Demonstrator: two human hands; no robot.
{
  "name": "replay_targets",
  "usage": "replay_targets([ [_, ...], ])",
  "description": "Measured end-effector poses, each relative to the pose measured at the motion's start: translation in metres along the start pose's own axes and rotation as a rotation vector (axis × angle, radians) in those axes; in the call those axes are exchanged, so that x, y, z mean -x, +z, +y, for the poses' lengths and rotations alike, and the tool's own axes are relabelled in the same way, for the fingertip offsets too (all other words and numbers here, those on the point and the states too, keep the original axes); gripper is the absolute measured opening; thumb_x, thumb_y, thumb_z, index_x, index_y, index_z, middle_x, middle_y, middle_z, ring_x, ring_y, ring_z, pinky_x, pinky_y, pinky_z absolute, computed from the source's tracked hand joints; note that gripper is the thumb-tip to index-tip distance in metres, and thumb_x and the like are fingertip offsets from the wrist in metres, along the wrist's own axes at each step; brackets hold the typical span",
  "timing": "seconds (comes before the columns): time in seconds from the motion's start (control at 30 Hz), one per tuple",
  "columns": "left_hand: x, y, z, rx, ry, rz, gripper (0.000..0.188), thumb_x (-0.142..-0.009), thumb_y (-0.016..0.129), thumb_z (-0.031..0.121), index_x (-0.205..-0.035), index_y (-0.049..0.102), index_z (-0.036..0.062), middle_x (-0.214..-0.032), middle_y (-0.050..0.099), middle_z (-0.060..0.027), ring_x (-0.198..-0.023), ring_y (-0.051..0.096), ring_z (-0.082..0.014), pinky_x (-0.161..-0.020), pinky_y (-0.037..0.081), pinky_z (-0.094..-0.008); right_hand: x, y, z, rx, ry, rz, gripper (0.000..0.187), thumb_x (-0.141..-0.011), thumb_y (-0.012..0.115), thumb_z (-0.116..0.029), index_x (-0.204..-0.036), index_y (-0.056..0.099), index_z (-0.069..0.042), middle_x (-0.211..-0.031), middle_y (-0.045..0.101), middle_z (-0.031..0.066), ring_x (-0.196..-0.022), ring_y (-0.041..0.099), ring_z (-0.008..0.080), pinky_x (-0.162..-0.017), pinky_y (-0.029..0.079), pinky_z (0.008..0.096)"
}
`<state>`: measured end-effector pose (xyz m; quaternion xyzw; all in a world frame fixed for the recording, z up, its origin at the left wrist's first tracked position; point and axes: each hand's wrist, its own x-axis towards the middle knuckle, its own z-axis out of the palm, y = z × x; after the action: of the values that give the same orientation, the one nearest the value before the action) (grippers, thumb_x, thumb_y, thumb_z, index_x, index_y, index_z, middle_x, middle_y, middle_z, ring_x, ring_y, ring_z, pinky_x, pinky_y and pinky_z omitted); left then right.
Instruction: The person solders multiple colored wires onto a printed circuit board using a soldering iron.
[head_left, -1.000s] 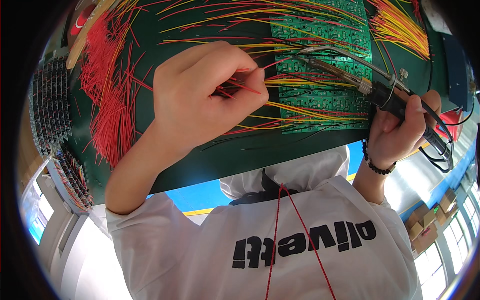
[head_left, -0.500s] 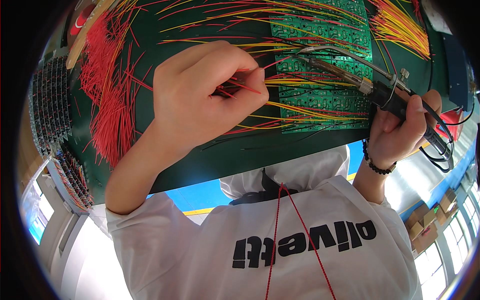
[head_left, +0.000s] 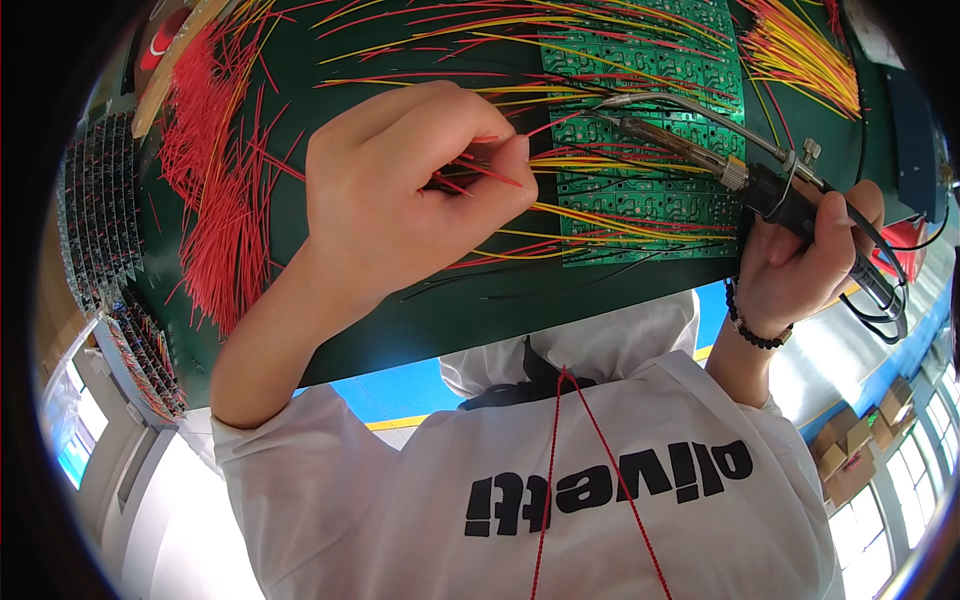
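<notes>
My left hand (head_left: 410,190) is closed around several short red wires (head_left: 490,172), and one of them reaches from the fingertips toward the circuit board panel. My right hand (head_left: 815,245) grips a soldering iron (head_left: 785,200) by its black handle. A thin metal feed tube (head_left: 700,118) is clamped along the iron, and its end meets the iron's tip over the board. The green circuit board panel (head_left: 650,210) lies on the table with rows of red, yellow and black wires trailing left from it. The exact contact between tip, wire and board is too small to make out.
A large heap of red wires (head_left: 225,230) lies on the dark green table (head_left: 450,325) at the left. Yellow and red wires (head_left: 800,60) are bundled at the far right. Stacked wired boards (head_left: 100,200) stand beyond the left edge. The iron's black cable (head_left: 880,325) loops beside my right hand.
The soldering iron and my right hand have shifted very slightly. My left hand stays in place with the red wires.
</notes>
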<state>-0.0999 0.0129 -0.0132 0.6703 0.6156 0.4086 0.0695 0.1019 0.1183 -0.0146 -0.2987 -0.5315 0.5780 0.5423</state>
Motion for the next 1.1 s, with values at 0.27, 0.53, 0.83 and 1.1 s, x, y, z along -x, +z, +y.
replay_targets([
  [0.27,0.003,-0.001,0.003,0.014,-0.049,-0.023,0.012,-0.061,0.065,-0.004,-0.066,0.056,0.0016,-0.06,0.055,-0.0044,-0.052,0.052,-0.0123,-0.047,0.04,-0.0205,-0.001,-0.013,0.002,0.128,-0.065,0.133,0.018,-0.082,0.044,-0.012,-0.069,0.033,-0.006,-0.042,0.03,-0.0014,-0.03,0.024,0.0038,-0.03,0.023,0.0168],
  [0.53,-0.004,-0.004,0.004,-0.01,-0.041,0.022,0.014,-0.063,0.065,-0.001,-0.073,0.056,0.0043,-0.065,0.056,-0.0027,-0.049,0.048,-0.0082,-0.041,0.035,-0.0187,-0.007,-0.015,-0.002,-0.156,0.055,-0.036,0.018,-0.086,0.039,-0.016,-0.07,0.03,-0.012,-0.038,0.025,-0.004,-0.032,0.022,0.0048,-0.035,0.022,0.0189],
  [0.83,-0.019,-0.035,0.006,0.897,-0.57,0.111,0.024,-0.087,0.042,0.021,-0.087,0.051,-0.0014,-0.063,0.037,0.0015,-0.052,0.028,-0.0055,-0.047,0.024,-0.0197,-0.012,-0.021,-0.004,-0.254,0.061,0.036,0.017,-0.084,0.041,-0.011,-0.07,0.033,-0.009,-0.041,0.029,-0.002,-0.032,0.022,0.0055,-0.034,0.021,0.02],
  [1.1,-0.037,-0.058,0.01,0.989,-0.62,0.016,0.023,-0.09,0.035,0.01,-0.107,0.045,-0.0014,-0.07,0.038,-0.0001,-0.056,0.028,-0.0056,-0.049,0.024,-0.0193,-0.016,-0.035,-0.002,-0.287,0.053,0.06,0.017,-0.082,0.046,-0.009,-0.069,0.036,-0.007,-0.043,0.03,-0.0007,-0.034,0.023,0.0061,-0.035,0.021,0.0201],
])
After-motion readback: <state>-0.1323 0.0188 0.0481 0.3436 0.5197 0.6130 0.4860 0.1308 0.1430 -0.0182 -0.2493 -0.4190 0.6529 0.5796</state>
